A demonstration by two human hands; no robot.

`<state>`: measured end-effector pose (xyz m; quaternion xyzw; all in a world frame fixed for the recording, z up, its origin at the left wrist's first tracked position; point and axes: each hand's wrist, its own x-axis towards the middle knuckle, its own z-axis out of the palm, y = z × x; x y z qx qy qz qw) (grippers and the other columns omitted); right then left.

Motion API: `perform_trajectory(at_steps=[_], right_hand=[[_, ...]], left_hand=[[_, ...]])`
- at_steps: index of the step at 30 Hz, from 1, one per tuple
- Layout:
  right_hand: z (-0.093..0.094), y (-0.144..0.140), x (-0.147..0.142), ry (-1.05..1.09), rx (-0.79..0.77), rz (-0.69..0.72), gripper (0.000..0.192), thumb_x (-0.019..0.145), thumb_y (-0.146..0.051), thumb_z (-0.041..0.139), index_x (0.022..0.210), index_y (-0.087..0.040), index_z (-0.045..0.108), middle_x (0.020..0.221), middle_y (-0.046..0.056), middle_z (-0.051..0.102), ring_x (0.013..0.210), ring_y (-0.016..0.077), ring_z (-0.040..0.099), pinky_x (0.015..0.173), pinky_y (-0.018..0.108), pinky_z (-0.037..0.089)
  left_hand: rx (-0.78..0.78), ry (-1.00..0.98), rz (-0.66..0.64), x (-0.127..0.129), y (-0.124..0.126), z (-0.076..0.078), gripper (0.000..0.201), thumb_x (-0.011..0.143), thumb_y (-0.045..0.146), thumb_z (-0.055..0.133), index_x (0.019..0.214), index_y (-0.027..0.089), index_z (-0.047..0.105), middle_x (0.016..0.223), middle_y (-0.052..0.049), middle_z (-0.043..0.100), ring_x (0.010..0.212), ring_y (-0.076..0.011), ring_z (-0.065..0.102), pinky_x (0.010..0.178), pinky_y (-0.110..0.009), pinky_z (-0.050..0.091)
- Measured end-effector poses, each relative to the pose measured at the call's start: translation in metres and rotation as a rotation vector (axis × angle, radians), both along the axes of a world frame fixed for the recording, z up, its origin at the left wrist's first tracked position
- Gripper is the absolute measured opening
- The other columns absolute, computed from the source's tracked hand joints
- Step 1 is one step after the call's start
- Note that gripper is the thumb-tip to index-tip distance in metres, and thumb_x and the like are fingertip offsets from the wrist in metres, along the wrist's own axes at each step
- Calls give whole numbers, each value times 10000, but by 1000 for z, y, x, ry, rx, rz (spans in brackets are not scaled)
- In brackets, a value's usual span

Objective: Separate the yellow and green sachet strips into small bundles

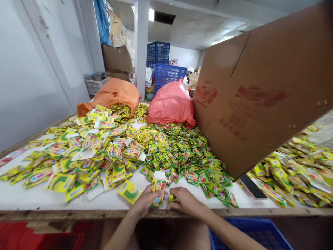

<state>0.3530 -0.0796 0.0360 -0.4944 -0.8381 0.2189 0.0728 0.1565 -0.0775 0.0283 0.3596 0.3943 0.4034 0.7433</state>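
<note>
One box not yet closed, many sachets loose beyond it
Left hand grips the box, right hand pinches a packet beside it

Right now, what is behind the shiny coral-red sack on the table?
Behind the shiny coral-red sack, stacked blue plastic lattice crates show above it and past its left edge. The sack covers some of their lower part; anything directly behind it cannot be seen.
</note>
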Motion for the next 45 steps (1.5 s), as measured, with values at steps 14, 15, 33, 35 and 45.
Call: perform_trajectory(at_steps=[14,15,33,35,45], right_hand=[[16,39,-53,375,559,-350,319,841,-434,434,650,-181,474,616,-11,472,578,129,452,550,219,326],[15,39,-50,326,572,-321,327,849,-434,423,648,-181,476,624,-4,479,589,135,462,561,225,331],[21,44,-46,-215,716,-304,377,849,-488,409,727,-169,566,730,83,574,734,228,525,691,344,343],[22,39,-49,-193,673,-270,341,860,-452,413,730,-172,560,747,82,569,740,224,512,692,343,344],[38,21,-42,357,345,-91,160,852,-324,447,917,-201,526,884,34,559,832,181,499,750,306,371]], left_hand=[[95,154,-134,4,1,-4,263,630,322,667,773,132,555,626,15,588,563,-113,537,568,-232,417],[105,152,-140,3,1,-5,262,635,325,663,776,132,556,627,14,588,566,-116,539,570,-235,418],[212,169,-172,5,3,-17,277,670,375,627,778,125,570,634,-3,590,559,-124,545,544,-231,415],[232,178,-179,5,3,-16,264,675,370,622,772,129,574,628,-1,593,557,-125,542,543,-231,413],[221,-13,-132,2,2,-4,476,704,448,612,1054,140,513,816,-69,644,708,-178,603,687,-306,450]])
